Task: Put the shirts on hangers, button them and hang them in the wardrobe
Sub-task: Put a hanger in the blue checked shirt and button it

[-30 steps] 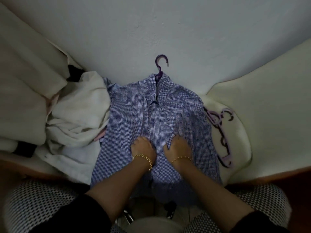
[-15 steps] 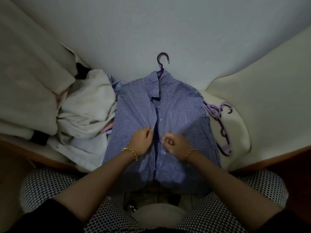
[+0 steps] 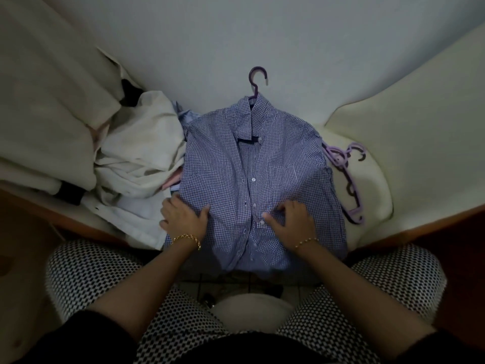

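On cream bedding (image 3: 420,143), checked shirt (image 3: 275,164) lies face up on purple hanger (image 3: 258,77), beside white clothes pile (image 3: 141,153). Left hand (image 3: 183,219) rests flat on shirt's edge, fingers spread. Right hand (image 3: 291,219) pinches fabric by the buttons.

shirt (image 3: 262,179): blue-white gingham | hanger (image 3: 256,82): purple | spare hangers (image 3: 346,177): lilac

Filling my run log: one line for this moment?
checked shirt: on purple hanger, flat | left hand: presses shirt edge | right hand: at button placket
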